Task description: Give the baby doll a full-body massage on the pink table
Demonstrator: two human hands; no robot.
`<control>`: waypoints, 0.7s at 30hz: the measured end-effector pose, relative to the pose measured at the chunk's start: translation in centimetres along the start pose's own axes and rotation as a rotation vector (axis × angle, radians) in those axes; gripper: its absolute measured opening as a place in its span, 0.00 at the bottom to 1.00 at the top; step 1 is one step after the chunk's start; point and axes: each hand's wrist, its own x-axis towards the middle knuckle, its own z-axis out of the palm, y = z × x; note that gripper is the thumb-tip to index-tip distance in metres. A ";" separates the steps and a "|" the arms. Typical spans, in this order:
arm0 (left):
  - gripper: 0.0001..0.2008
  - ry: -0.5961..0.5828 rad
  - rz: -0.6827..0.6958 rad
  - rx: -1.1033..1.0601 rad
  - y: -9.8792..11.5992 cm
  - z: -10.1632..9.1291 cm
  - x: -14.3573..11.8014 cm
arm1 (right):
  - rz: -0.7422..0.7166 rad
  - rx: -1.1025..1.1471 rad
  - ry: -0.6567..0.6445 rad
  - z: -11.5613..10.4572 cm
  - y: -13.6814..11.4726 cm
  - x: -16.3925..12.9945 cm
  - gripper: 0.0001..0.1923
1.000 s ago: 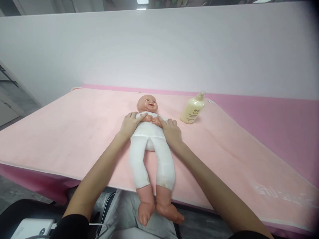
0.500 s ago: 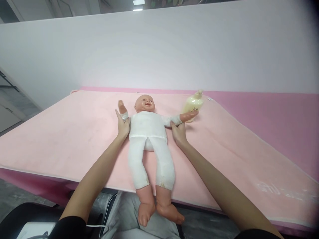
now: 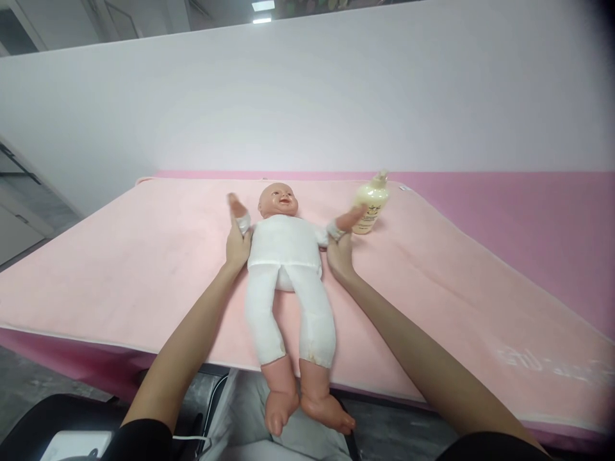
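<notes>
Lying face up on the pink blanket (image 3: 144, 256): a baby doll (image 3: 283, 256) in a white suit, near the middle of the near half. Long axis running away from the viewer, head at the far end, bare feet at the near end and hanging past the blanket's front edge. Both doll arms spread outward and raised a little, small hands pointing up and away.

Left hand (image 3: 237, 246) wrapped around the doll's arm on the left of the view, at the white cuff, fingers closed on it. Right hand (image 3: 340, 256) gripping the other doll arm just below the cuff in the same way. Fingertips of both mostly hidden behind the doll's sleeves, so exact finger placement hard to make out.

Just beyond the raised doll hand on the right, a cream pump bottle (image 3: 369, 211), upright, its lower left part covered by that doll hand; touching or just apart, impossible to tell. Label print too small to read.
</notes>
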 end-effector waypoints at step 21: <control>0.30 -0.142 0.217 0.369 1.6 -0.2 -0.4 | -0.090 -0.710 -0.306 -1.1 -4.8 -1.7 0.25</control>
